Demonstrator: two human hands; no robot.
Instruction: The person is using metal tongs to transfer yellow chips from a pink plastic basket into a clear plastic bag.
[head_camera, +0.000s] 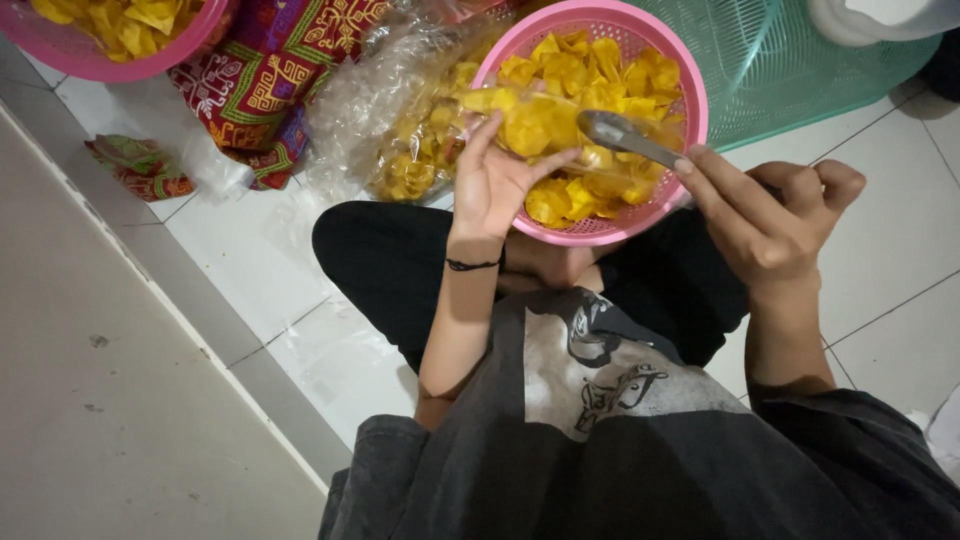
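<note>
Two bare hands worked over a pink basket (690, 110) of yellow chips (590, 85) resting on the seated person's lap. The left hand (497, 180) cupped a small clear bag (530, 125) of chips, fingers curled around it; the right hand (770, 215) pinched a metal spoon (625, 135) (its bowl over the basket).

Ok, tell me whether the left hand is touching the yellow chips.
Touching. The head view shows the left hand with its fingers curled around a clump of yellow chips over the pink basket.
</note>
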